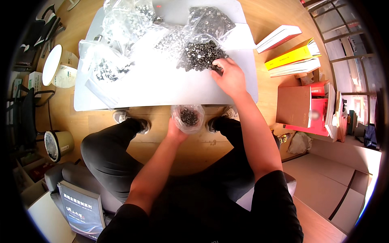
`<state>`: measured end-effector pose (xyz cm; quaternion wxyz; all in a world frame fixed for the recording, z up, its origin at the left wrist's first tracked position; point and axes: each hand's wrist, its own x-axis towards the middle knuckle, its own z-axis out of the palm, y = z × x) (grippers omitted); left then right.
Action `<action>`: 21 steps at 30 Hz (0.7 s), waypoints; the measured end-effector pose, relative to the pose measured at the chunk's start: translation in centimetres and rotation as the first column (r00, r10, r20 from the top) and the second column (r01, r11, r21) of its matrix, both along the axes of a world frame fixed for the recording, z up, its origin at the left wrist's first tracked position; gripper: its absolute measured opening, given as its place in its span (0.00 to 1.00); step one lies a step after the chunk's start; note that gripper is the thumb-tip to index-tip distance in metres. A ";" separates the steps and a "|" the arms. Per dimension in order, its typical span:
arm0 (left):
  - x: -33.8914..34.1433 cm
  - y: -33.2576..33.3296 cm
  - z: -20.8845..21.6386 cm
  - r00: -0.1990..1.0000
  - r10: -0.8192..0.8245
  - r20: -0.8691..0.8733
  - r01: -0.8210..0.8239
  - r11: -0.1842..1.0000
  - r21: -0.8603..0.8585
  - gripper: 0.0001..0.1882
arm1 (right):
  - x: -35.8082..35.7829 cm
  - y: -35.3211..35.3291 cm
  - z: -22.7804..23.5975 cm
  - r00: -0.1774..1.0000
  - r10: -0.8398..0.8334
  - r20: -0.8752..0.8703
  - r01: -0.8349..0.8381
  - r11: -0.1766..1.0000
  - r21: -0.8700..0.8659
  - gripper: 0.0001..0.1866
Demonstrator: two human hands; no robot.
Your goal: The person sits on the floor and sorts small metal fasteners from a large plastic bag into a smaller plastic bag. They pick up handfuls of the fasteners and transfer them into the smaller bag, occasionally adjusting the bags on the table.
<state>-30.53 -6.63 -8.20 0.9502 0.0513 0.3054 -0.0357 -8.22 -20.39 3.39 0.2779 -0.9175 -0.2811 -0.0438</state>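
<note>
Just below the table's near edge, my left hand (176,130) is closed around a clear plastic bag (197,126). Its mouth faces up, and small dark metal pieces (189,116) lie inside. My right hand (229,77) reaches over the table to the right edge of a loose heap of small dark round metal parts (201,56). The thumb and fingers curl toward each other there, with something dark between them that is too small to name. Both forearms are bare up to black short sleeves.
Clear bags of small parts (208,22) (125,24) (107,67) stand along the white table (162,93). Books (291,56) and a red box pile (320,115) sit on the floor to the right. Left are a bin (65,143) and a white round-topped stool (52,65).
</note>
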 end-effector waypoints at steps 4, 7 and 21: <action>0.1 0.1 0.3 1.000 -0.005 0.011 0.005 1.000 0.017 0.24 | -0.1 -0.1 0.1 0.993 0.029 -0.112 -0.030 1.000 -0.003 0.16; 0.0 0.1 0.0 1.000 -0.009 0.002 0.009 1.000 0.002 0.22 | -0.6 -0.9 0.7 0.980 0.042 -0.197 -0.046 0.999 -0.019 0.16; 0.2 -0.6 -0.3 1.000 -0.025 0.001 0.025 1.000 0.019 0.22 | 0.0 -3.4 3.3 0.915 0.160 -0.370 -0.163 0.986 0.024 0.27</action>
